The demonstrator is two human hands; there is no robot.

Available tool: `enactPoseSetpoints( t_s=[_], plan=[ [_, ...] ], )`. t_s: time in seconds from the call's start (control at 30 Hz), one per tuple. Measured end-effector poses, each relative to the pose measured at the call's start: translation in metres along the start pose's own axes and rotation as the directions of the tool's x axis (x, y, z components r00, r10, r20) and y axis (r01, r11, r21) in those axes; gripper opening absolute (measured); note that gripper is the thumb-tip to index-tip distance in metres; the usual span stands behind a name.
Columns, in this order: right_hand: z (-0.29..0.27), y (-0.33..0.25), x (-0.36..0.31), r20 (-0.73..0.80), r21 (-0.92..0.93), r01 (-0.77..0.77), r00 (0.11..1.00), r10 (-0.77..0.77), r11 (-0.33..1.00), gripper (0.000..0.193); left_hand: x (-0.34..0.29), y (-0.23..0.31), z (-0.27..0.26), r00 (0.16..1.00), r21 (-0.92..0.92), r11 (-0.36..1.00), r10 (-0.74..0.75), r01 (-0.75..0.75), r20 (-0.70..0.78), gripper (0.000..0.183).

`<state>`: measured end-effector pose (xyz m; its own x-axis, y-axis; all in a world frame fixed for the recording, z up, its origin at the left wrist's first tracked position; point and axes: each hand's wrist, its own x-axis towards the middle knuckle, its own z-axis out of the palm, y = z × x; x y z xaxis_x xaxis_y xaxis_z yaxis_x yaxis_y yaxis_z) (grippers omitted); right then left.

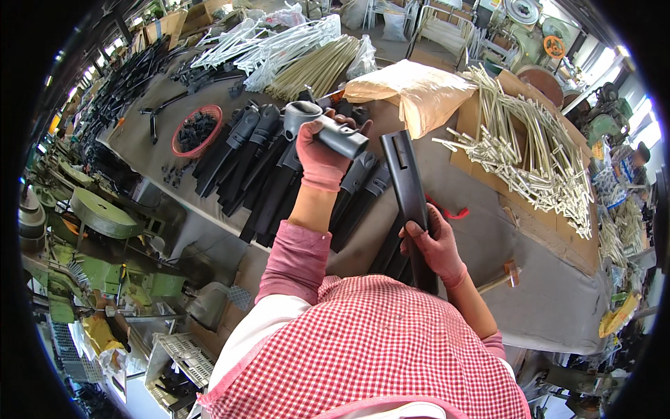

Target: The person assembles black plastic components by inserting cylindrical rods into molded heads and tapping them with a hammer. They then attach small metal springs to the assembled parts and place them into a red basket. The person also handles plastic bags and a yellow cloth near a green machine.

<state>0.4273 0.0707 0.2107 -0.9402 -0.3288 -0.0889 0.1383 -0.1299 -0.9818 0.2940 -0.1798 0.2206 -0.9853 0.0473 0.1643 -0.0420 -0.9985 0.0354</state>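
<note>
Toward the bench's [544, 307] far edge lies a crumpled tan paper bag [412, 91], and nearer, the left hand [319, 155] clamps a grey tube fitting [328, 128] aloft while the right hand [436, 244] grips a long black bar [406, 188] upright.

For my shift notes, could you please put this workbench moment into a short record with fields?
Left hand: left hand in a pink glove, raised, gripping a grey tube fitting
Right hand: right hand in a pink glove, gripping a long black channel piece held upright
Bench: grey table with a row of black parts behind the hands
Left of bench: red basket holding small black parts
Right of bench: pale rods on cardboard, a hammer near the right forearm
Behind: brown paper bag
</note>
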Motion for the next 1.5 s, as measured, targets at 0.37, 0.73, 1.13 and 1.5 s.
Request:
enactPoseSetpoints(
  t_s=[0.37,0.73,1.13,1.5],
  plan=[
    [0.027,-0.014,0.012,0.196,-0.123,-0.150,0.965,0.172,0.981,0.032,0.003,-0.006,0.026,0.936,0.258,0.965,-0.048,-0.046,0.347,0.047],
    [0.020,0.104,0.085,-0.256,-0.130,-0.025,0.967,-0.009,0.991,0.039,-0.047,-0.038,-0.114,0.951,0.898,0.314,-0.123,0.307,-0.282,0.029],
    [-0.015,0.213,0.106,-0.221,-0.726,-0.223,0.971,0.087,0.651,0.031,0.116,0.084,-0.185,0.990,0.635,-0.760,-0.093,-0.136,0.102,0.021],
    [-0.065,0.213,-0.061,-0.909,-0.416,-0.832,0.381,-0.166,0.368,0.049,0.380,0.105,-0.335,0.643,-0.488,-0.446,-0.665,-0.750,-0.380,0.031]
  ],
)
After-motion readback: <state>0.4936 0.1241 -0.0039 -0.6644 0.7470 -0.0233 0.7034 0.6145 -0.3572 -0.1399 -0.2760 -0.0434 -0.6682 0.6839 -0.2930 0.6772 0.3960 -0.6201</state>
